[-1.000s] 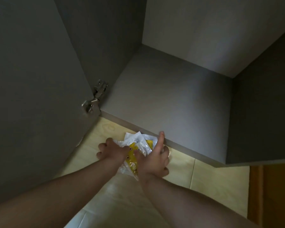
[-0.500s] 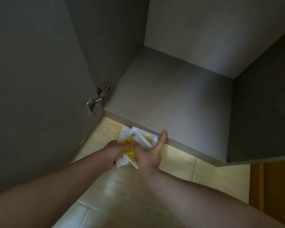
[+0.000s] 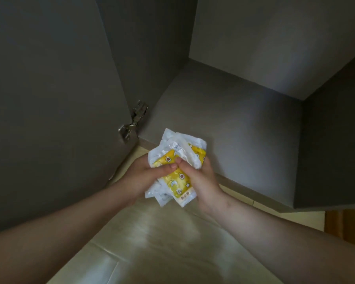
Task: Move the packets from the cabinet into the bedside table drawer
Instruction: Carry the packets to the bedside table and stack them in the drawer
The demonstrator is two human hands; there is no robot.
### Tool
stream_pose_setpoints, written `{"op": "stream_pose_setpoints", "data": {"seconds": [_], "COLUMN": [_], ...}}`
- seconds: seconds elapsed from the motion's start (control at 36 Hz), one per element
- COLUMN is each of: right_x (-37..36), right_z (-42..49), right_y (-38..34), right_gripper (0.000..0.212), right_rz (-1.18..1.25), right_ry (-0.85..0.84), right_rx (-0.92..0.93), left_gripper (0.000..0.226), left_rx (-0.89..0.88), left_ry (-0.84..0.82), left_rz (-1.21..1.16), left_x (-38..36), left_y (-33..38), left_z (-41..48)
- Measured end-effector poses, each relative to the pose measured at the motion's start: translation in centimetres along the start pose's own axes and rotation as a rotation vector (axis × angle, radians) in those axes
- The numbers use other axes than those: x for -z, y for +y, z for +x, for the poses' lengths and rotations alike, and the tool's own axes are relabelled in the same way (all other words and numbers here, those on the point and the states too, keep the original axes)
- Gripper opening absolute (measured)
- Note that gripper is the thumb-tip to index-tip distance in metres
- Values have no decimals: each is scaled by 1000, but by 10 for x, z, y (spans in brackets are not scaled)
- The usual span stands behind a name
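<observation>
Raised since earlier, both hands' fingers (image 3: pixel 173 166) grip crinkled yellow-and-white plastic packets (image 3: pixel 177 160); grey cabinet shelf (image 3: pixel 223 124) beyond appears cleared; drawer next.

Bare hands: two, left hand (image 3: pixel 142 174) and right hand (image 3: pixel 202 178). One bunch of crinkled white-and-yellow plastic packets (image 3: pixel 179 181): several, exact number not countable. One grey laminate cabinet (image 3: pixel 234 130). One silver metal hinge (image 3: pixel 131 124). One hinged grey door (image 3: pixel 49 99).

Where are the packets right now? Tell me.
In the head view the packets sit centre frame, gripped between the left hand and the right hand, at the front edge of the cabinet shelf, above the tiled floor.
</observation>
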State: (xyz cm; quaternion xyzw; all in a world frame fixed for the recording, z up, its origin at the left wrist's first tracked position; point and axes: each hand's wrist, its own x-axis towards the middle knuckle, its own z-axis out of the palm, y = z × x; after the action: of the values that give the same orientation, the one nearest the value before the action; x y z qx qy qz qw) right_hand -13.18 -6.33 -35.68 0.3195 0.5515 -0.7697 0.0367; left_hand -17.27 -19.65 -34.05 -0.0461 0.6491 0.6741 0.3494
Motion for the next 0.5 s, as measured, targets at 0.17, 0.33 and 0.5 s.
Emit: {"op": "stream_pose_setpoints", "data": {"seconds": [0.17, 0.33, 0.5], "right_x": [-5, -27, -42], "right_z": [12, -2, -68], "right_y": [-17, -40, -84], "right_gripper": [30, 32, 14], "right_rz": [93, 79, 169], "right_ry": [-60, -53, -88], "right_rx": [10, -25, -156], "left_gripper": [23, 27, 27], "left_rx": [-173, -87, 58], "left_ry": [358, 436, 441], "left_rz": [358, 338, 324], "left_x": [-14, -8, -13], "left_y": [17, 52, 97], "left_z": [5, -7, -72]}}
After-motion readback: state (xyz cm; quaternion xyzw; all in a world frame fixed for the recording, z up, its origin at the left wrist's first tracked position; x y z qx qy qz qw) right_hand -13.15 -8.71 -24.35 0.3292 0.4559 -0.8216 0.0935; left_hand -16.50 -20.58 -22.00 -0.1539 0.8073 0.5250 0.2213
